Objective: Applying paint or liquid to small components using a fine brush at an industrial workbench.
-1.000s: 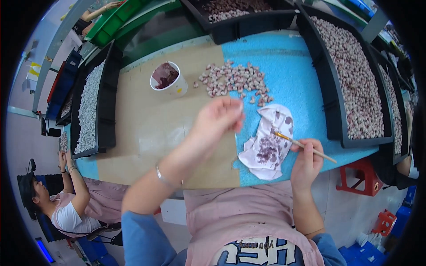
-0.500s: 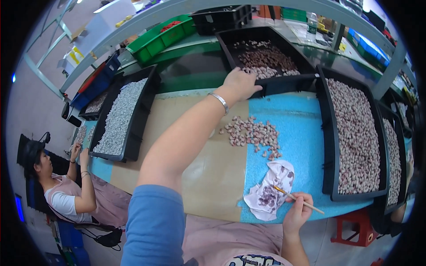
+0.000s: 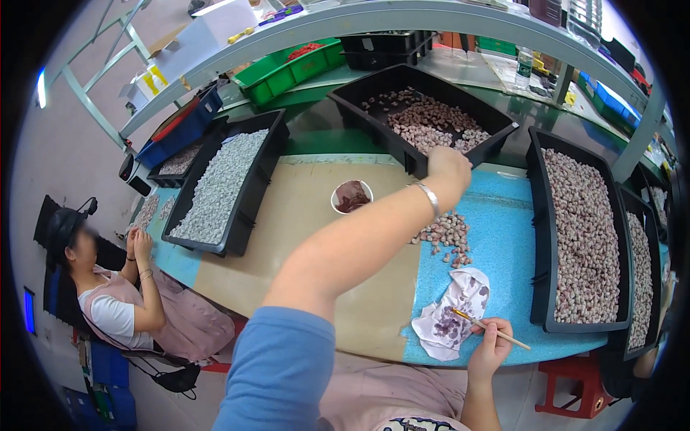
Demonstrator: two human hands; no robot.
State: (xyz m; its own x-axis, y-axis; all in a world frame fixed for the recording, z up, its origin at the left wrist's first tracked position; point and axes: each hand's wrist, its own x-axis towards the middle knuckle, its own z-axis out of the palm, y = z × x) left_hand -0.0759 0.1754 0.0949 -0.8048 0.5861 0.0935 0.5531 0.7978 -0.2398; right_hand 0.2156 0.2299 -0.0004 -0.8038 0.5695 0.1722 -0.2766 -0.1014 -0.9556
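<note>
My left hand [image 3: 449,171] reaches far forward and is closed over the near wall of a black tray [image 3: 374,129]; its fingertips are partly hidden. Brown and pale speckled bead-like pieces [image 3: 420,136] lie inside that tray. In my right hand [image 3: 491,346] is a thin paintbrush [image 3: 503,335], its tip over a crumpled white cloth [image 3: 460,287] with purple stains. Beyond the cloth, a loose pile of the speckled pieces [image 3: 451,233] lies on the blue mat, partly behind my left forearm. A white cup [image 3: 335,195] with dark brown paint stands left of that forearm.
A black tray of pale grey pieces [image 3: 219,187] stands left, and a black tray of speckled pieces [image 3: 586,237] right. A metal shelf bar [image 3: 323,21] crosses above the table. A co-worker [image 3: 136,287] sits at the left; a red stool [image 3: 575,388] is lower right.
The black tray under my left hand has turned, its left side coming nearer. My left hand has moved right along with it, uncovering the paint cup. The paintbrush stays in my right hand.
</note>
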